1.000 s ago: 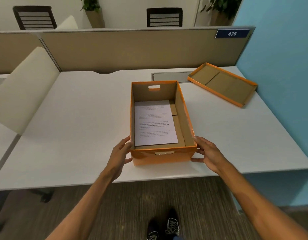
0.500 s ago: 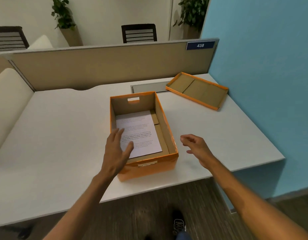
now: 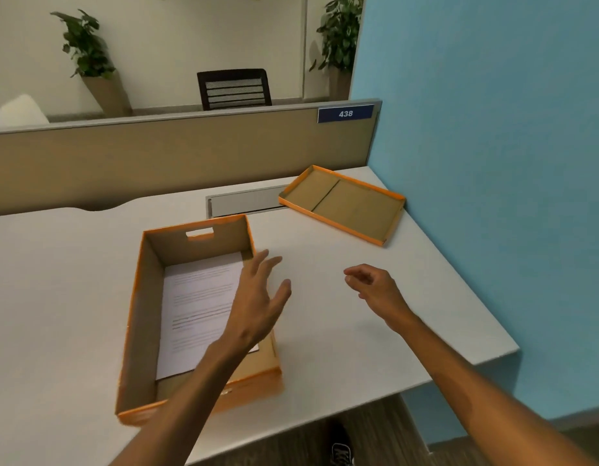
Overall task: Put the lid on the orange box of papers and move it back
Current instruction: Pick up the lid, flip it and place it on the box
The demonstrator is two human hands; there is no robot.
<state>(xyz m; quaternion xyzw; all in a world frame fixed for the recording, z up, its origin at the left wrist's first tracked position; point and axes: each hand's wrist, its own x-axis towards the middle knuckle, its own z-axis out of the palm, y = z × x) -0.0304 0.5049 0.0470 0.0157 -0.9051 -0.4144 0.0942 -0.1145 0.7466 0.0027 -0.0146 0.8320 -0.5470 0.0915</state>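
Note:
The orange box (image 3: 140, 317) stands open near the desk's front edge, with white printed papers (image 3: 200, 297) lying flat inside. Its lid (image 3: 345, 203) rests upside down at the desk's far right corner, brown inside facing up, close to the blue wall. My left hand (image 3: 257, 297) hovers above the box's right wall, fingers spread, holding nothing. To the right of the box, over bare desk, my right hand (image 3: 375, 287) is empty too, with its fingers loosely curled. Both hands are apart from the lid.
The white desk (image 3: 358, 331) ends at a beige partition (image 3: 157, 156) behind and a blue wall (image 3: 493, 163) on the right. A grey cable flap (image 3: 244, 203) lies in the desk beside the lid. A dark chair and potted plants stand beyond the partition.
Both hands have let go of the box's front corners and lifted forward and to the right, toward the lid. The view has swung right; the box stays where it was.

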